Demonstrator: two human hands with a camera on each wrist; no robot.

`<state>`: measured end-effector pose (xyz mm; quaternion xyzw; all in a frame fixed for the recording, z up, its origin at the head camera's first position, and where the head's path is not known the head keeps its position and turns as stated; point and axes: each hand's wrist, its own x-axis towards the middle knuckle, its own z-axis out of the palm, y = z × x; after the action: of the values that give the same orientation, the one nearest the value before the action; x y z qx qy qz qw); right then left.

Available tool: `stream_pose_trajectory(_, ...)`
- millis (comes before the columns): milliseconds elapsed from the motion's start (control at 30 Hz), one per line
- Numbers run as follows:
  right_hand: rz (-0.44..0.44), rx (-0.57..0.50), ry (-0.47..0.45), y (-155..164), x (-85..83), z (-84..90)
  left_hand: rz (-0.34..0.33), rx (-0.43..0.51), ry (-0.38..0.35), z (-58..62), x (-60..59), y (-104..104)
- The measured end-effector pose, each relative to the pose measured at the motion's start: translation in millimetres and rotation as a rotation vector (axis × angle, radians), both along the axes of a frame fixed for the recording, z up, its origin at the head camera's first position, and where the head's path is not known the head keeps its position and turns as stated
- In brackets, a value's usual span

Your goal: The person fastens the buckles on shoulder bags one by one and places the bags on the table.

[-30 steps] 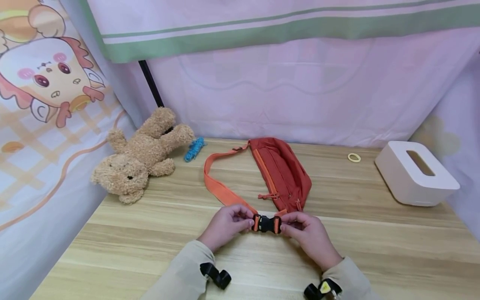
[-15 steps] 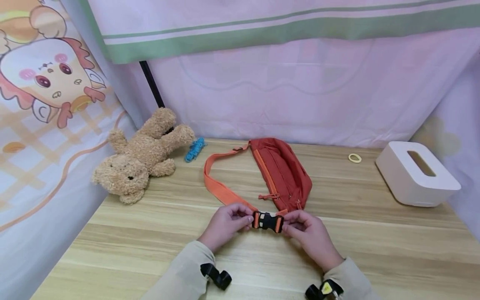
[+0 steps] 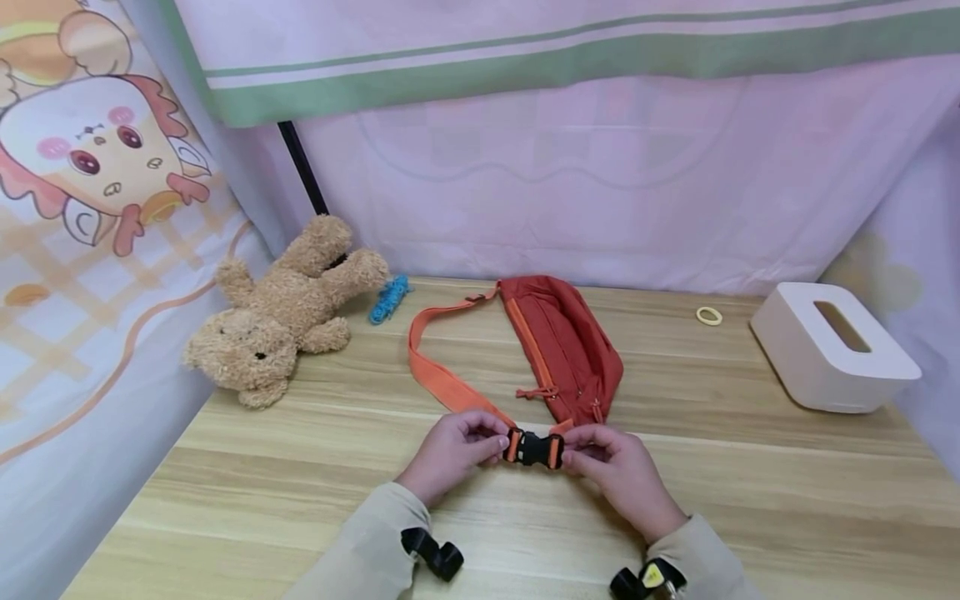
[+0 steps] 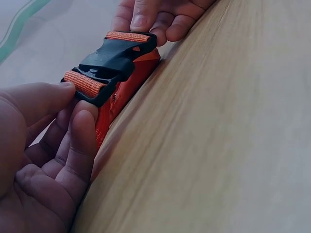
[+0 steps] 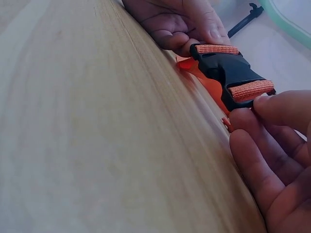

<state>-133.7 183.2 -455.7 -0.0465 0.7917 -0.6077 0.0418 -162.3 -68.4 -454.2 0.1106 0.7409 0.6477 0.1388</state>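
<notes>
The black buckle [image 3: 533,449] sat joined just in front of the red waist bag [image 3: 564,346], at the near end of its orange strap [image 3: 441,381]; the left hand [image 3: 453,451] pinched the buckle's left end between curled thumb and fingers, and the right hand [image 3: 617,468] pinched its right end the same way. Left of the bag lay a teddy bear [image 3: 279,311] with a blue hair tie [image 3: 389,299] just beside it; right of the bag lay a yellow ring [image 3: 708,315], and further right a white tissue box [image 3: 831,347], all on the wooden table [image 3: 750,500].
</notes>
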Motion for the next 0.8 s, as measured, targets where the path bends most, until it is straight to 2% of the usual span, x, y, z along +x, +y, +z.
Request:
stream_pose_trajectory(200, 0.010, -0.031, 0.023, 0.4, 0.4, -0.5, 0.000, -0.023, 0.017, 0.6, 0.1, 0.2)
stream_pose_trajectory(367, 0.011, -0.069, 0.038, 0.1, 0.1, -2.4, 0.005, -0.005, 0.007, 0.0, -0.6, -1.3)
stream_pose_trajectory(600, 0.004, -0.068, 0.002, -0.2, -1.4, -2.4, 0.007, 0.025, -0.030, 0.5, -0.8, -1.5)
stream_pose_trajectory(800, -0.006, -0.042, 0.000, 0.9, -1.7, -2.0, -0.002, 0.015, -0.014, 0.6, -0.7, -0.3)
